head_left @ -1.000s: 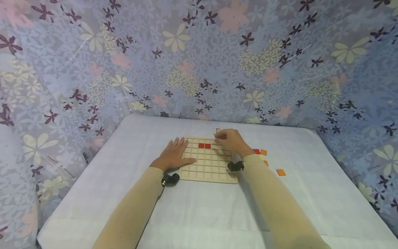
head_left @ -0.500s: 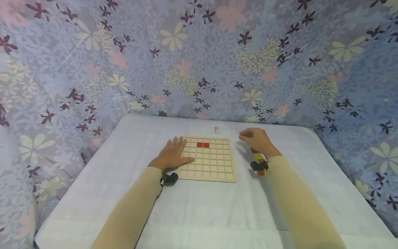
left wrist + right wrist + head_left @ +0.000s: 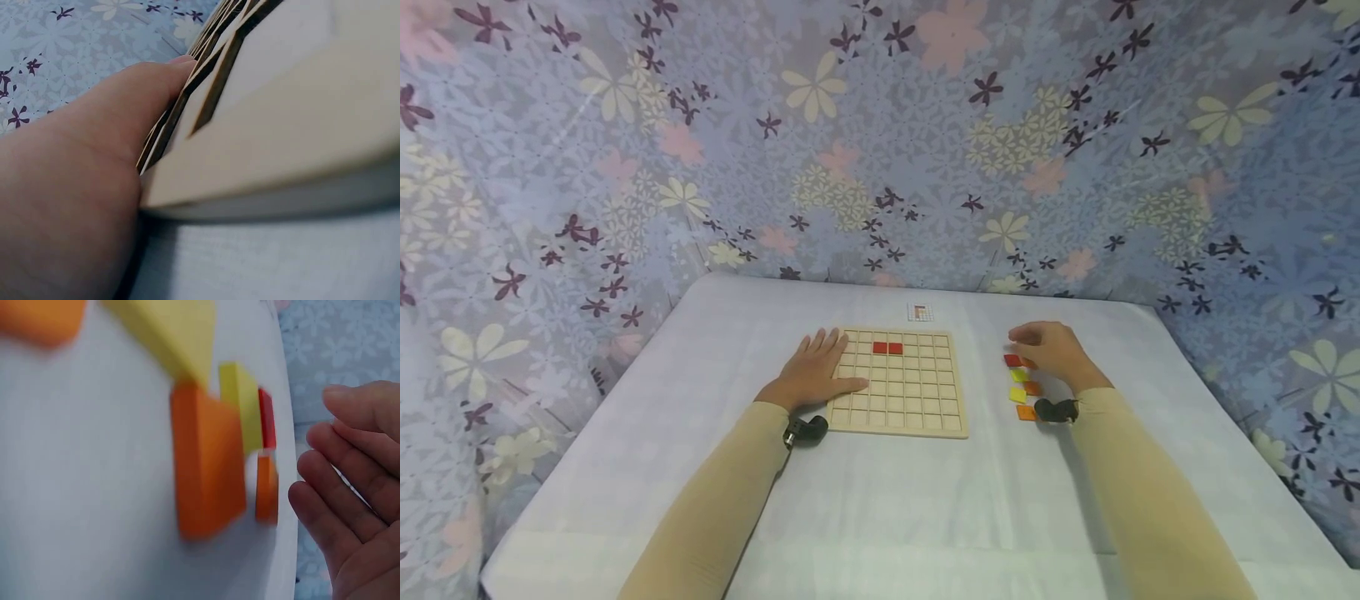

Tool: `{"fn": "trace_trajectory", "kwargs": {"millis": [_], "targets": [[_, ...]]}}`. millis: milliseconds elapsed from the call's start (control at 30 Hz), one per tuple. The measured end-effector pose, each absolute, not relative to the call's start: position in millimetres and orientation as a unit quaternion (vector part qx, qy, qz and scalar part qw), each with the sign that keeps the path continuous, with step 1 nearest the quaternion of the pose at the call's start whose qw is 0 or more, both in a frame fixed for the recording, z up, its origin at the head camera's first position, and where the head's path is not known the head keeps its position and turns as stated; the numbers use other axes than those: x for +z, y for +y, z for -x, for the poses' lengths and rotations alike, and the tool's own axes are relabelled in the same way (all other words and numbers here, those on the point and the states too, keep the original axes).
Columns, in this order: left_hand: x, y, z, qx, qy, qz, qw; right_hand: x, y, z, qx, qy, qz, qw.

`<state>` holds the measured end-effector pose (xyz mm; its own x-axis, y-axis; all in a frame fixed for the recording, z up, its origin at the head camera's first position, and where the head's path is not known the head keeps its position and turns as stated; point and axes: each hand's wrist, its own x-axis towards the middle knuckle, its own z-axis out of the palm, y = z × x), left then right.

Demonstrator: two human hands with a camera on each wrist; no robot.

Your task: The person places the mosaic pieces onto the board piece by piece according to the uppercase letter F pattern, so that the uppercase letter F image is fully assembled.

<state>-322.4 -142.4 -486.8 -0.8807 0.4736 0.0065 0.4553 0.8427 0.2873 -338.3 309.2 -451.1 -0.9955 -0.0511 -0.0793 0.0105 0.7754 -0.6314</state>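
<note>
Head view, left hand (image 3: 808,373) spread on gridded board (image 3: 916,392), right hand (image 3: 1054,353) relaxed near tiles (image 3: 1018,395)

One board (image 3: 905,390), three red tiles (image 3: 895,348), two yellow (image 3: 1017,395), three orange (image 3: 1033,388) (visible).

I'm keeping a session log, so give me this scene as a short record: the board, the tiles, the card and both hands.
Board: wooden, gridded, flat on the white cloth
Placed: two red tiles, side by side, second row from the far edge
Loose: red tile, yellow tiles and orange tiles, right of the board
Card: beyond the board's far edge, print too small to read
Left hand: rests across the board's left edge
Right hand: near the loose tiles, nothing visible in its grasp
</note>
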Motion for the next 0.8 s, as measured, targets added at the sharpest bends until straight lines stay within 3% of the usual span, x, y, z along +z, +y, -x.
{"fn": "trace_trajectory", "kwargs": {"millis": [300, 800], "targets": [[-486.3, -143.2, 324.3, 0.138, 0.960, -0.241, 0.040, -455.8, 326.8, 333.2, -0.334, 0.939, 0.017, 0.085], [-488.3, -143.4, 325.5, 0.142, 0.960, -0.239, 0.044, -457.6, 326.8, 330.5, -0.319, 0.943, 0.052, 0.077]]}}
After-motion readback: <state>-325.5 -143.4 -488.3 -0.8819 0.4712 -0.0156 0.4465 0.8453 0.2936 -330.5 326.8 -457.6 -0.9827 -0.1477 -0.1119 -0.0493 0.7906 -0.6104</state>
